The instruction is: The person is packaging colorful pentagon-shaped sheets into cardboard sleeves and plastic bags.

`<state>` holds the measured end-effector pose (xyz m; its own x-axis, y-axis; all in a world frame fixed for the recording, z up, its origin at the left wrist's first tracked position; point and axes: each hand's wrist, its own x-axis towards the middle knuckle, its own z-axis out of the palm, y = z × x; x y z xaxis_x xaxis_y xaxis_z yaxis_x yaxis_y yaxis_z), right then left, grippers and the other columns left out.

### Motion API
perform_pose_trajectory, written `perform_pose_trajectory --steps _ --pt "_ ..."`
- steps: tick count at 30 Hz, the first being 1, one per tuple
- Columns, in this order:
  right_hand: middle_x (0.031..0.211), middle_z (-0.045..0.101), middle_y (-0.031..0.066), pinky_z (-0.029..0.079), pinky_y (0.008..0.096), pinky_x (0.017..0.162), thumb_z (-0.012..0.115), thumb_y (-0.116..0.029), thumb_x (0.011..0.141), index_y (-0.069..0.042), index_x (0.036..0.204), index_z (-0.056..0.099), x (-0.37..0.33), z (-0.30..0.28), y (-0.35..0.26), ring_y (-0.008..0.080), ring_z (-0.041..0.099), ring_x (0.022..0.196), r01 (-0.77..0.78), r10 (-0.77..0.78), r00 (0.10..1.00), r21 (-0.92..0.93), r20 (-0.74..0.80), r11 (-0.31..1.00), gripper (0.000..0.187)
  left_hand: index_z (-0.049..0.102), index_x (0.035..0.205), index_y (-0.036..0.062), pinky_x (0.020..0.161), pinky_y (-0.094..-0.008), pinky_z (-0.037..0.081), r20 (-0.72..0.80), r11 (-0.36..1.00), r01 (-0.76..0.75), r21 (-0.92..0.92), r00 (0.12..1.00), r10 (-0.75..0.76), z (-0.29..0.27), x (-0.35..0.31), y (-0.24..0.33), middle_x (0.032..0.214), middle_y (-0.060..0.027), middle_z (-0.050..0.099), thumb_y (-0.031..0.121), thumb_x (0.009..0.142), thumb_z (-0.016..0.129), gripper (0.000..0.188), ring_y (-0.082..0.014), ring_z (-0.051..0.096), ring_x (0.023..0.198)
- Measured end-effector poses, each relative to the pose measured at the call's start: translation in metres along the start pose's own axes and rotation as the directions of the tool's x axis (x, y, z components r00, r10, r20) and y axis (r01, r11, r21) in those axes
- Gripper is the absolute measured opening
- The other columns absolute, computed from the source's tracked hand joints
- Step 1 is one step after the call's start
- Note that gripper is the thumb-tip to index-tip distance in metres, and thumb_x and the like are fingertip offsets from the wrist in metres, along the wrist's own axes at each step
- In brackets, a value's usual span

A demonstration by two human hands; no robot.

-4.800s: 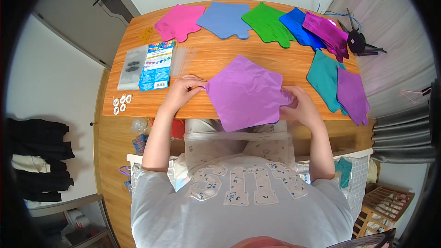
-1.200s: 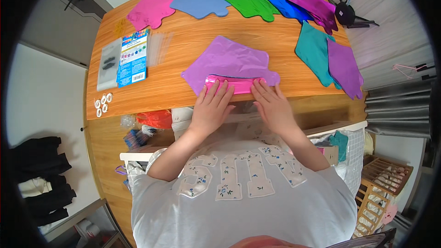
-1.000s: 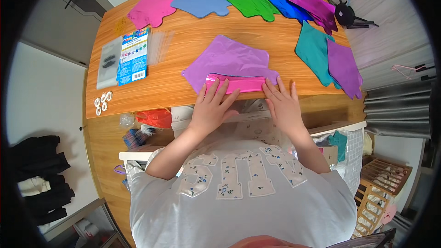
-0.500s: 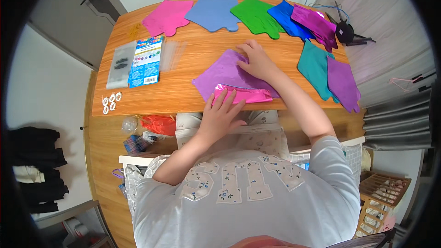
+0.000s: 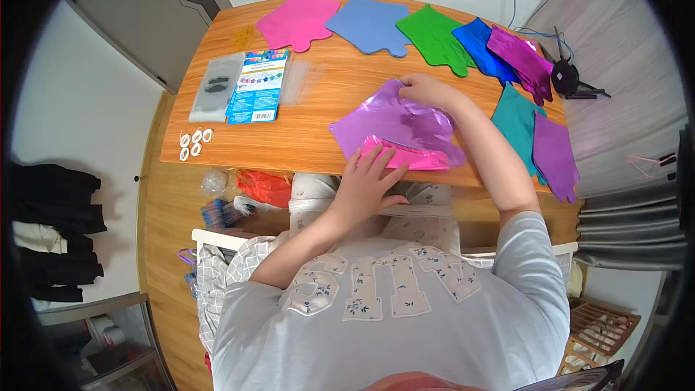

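A shiny purple foil balloon (image 5: 394, 122), flat and uninflated, lies at the table's front edge. Across its near part is a strip of bright pink foil (image 5: 427, 158), folded narrow. My left hand (image 5: 373, 177) rests on that strip with its fingers spread, pressing it against the purple foil. At the balloon's far edge, my right hand (image 5: 427, 94) has its fingers curled in a pinch on the foil, which rises and creases there. The fingertips of the right hand are partly hidden.
Flat foil pieces in pink (image 5: 298, 22), grey-blue (image 5: 368, 25), green (image 5: 434, 36), blue (image 5: 483, 49), magenta (image 5: 523, 64), teal (image 5: 515, 127) and purple (image 5: 555, 156) line the far and right edges. A blue-white package (image 5: 257, 90) and white ribbon rolls (image 5: 196, 146) lie left. A black device (image 5: 567, 76) stands beyond the table's right edge.
My right hand's fingers have closed on the purple balloon's far edge, and its foil is now lifted and creased. The left hand stays on the pink strip. The whole view has shifted slightly.
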<state>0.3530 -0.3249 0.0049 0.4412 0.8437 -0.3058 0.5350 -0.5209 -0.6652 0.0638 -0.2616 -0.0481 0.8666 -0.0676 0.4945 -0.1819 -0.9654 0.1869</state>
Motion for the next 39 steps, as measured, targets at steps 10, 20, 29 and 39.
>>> perform_pose_trajectory --steps 10,20,29,39 --pt "0.110 0.073 0.0137 0.055 0.0384 0.085 0.068 -0.010 0.085 -0.003 0.119 0.068 -0.080 0.033 -0.030 0.0285 0.070 0.096 0.304 -0.586 0.748 -0.623 -0.312 0.721 0.035 0.061 0.133 0.0246 0.113 -0.0572 0.033 -0.015 1.000 -0.008 -0.011 1.000 0.007 0.001 0.000 -0.003 0.138 -0.0095 0.054 0.062 0.077 0.072 0.068 -0.0303 0.049 0.130" --pt "0.122 0.070 0.0056 0.053 0.0395 0.090 0.071 -0.023 0.080 -0.010 0.115 0.071 -0.121 0.097 0.002 0.0228 0.066 0.107 0.506 -0.770 0.589 -0.630 -0.247 0.589 0.037 0.063 0.131 0.0215 0.114 -0.0589 0.032 0.010 1.000 -0.020 -0.018 1.000 0.020 0.007 -0.007 -0.006 0.120 -0.0053 0.053 0.062 0.073 0.075 0.072 -0.0263 0.051 0.115" --pt "0.120 0.071 0.0052 0.054 0.0411 0.089 0.074 -0.021 0.084 -0.010 0.113 0.072 -0.117 0.090 0.002 0.0256 0.068 0.105 0.490 -0.719 0.662 -0.604 -0.211 0.629 0.031 0.057 0.143 0.0199 0.112 -0.0607 0.036 0.101 0.997 -0.017 -0.073 0.995 0.024 -0.005 -0.006 -0.006 0.118 -0.0083 0.052 0.058 0.073 0.076 0.082 -0.0290 0.052 0.111" --pt "0.102 0.071 0.0118 0.053 0.0366 0.087 0.073 -0.022 0.092 -0.001 0.124 0.065 -0.033 0.034 0.015 0.0256 0.067 0.098 0.233 -0.294 0.804 -0.181 -0.517 0.956 0.039 0.056 0.144 0.0185 0.110 -0.0595 0.037 0.078 0.997 -0.010 -0.075 0.997 0.016 -0.004 -0.005 -0.006 0.115 -0.0074 0.053 0.057 0.075 0.076 0.081 -0.0281 0.052 0.108"
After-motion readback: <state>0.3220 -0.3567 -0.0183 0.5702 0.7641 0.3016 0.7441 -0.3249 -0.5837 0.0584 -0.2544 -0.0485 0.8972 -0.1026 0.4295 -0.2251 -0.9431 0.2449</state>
